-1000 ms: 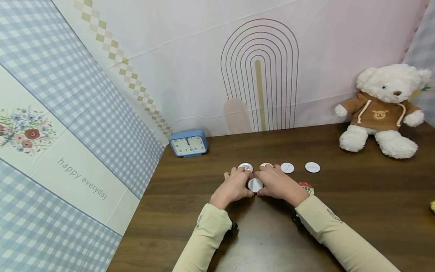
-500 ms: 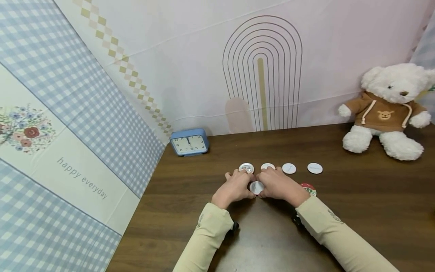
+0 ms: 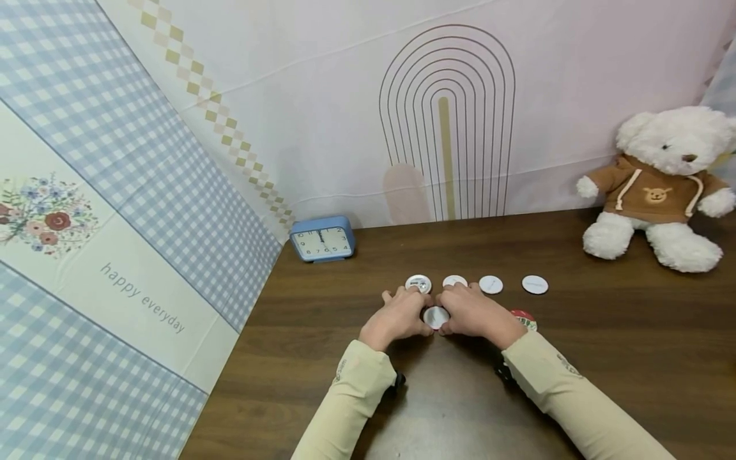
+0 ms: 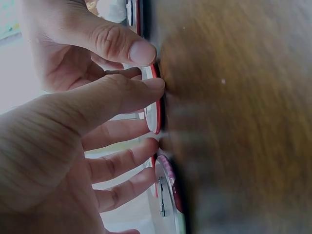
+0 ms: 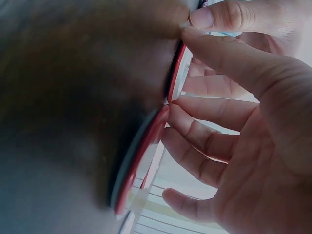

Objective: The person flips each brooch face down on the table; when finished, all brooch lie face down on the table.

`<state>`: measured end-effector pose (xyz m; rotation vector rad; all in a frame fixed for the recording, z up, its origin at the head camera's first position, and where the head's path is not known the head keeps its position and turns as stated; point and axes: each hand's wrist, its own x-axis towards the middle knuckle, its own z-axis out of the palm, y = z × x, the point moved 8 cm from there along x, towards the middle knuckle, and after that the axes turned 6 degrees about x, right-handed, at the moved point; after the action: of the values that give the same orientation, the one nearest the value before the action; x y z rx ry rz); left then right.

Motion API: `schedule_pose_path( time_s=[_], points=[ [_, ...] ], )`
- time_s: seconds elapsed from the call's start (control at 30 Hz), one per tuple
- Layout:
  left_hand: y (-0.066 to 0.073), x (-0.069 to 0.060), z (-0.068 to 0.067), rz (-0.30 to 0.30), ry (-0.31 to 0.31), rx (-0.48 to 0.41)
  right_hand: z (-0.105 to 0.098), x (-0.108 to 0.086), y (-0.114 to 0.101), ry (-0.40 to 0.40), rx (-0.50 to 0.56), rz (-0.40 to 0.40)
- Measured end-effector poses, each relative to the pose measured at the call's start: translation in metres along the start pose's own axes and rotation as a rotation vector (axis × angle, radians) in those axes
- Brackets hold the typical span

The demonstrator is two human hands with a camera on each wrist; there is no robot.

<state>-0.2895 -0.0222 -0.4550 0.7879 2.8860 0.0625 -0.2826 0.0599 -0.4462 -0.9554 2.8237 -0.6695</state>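
A round badge (image 3: 436, 317) with a pale top and a red rim lies on the brown table between both hands. My left hand (image 3: 398, 317) holds its left side, thumb at the near edge and fingers at the far edge. On the opposite side my right hand (image 3: 473, 309) does the same. In the left wrist view, the two thumbs nearly meet along the badge's red rim (image 4: 156, 117). Just behind my left fingers lies a badge (image 3: 418, 284) whose metal pin (image 4: 162, 197) shows in the left wrist view. A red and green badge (image 3: 524, 321) sits beside my right wrist.
Behind the hands, white round badges (image 3: 490, 285) continue the row, one (image 3: 535, 285) farther right and another (image 3: 455, 281) partly behind my right fingers. A blue clock (image 3: 322, 239) stands at the back left of the table (image 3: 322, 383). A white teddy bear (image 3: 655, 198) sits back right.
The view has shifted slightly, so the badges and bear appear a little farther right. Both hands stay at the same badge with hardly any change.
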Motion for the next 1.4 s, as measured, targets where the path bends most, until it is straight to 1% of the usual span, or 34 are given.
schedule_pose_path(
  time_s=[0.17, 0.27, 0.37, 0.47, 0.6, 0.67, 0.77, 0.9, 1.07, 1.27, 1.4],
  points=[
    [0.004, 0.001, -0.004, 0.006, 0.009, -0.004, -0.004, -0.004, 0.002, 0.028, -0.014, -0.021],
    [0.007, 0.002, -0.006, 0.007, 0.011, -0.005, -0.006, -0.008, 0.005, 0.030, -0.011, -0.020],
    [0.012, 0.004, -0.006, 0.018, 0.012, -0.005, -0.007, -0.013, 0.010, 0.018, -0.018, 0.001],
    [0.018, 0.007, -0.006, 0.027, 0.014, 0.004, -0.007, -0.017, 0.015, -0.001, -0.027, 0.041],
    [0.024, 0.009, -0.005, 0.032, 0.021, 0.038, -0.010, -0.023, 0.021, -0.020, -0.038, 0.081],
    [0.027, 0.010, -0.006, 0.041, 0.033, 0.055, -0.012, -0.026, 0.024, -0.013, -0.035, 0.094],
    [0.031, 0.012, -0.009, 0.058, 0.046, 0.072, -0.017, -0.030, 0.027, 0.003, -0.027, 0.106],
    [0.035, 0.015, -0.010, 0.068, 0.042, 0.073, -0.022, -0.034, 0.030, 0.013, -0.021, 0.114],
    [0.042, 0.019, -0.009, 0.077, 0.035, 0.067, -0.024, -0.039, 0.034, 0.007, -0.022, 0.131],
    [0.051, 0.024, -0.006, 0.103, 0.036, 0.061, -0.024, -0.045, 0.039, -0.010, -0.027, 0.159],
    [0.056, 0.028, -0.005, 0.112, 0.028, 0.054, -0.025, -0.048, 0.042, -0.005, -0.022, 0.155]
  ],
)
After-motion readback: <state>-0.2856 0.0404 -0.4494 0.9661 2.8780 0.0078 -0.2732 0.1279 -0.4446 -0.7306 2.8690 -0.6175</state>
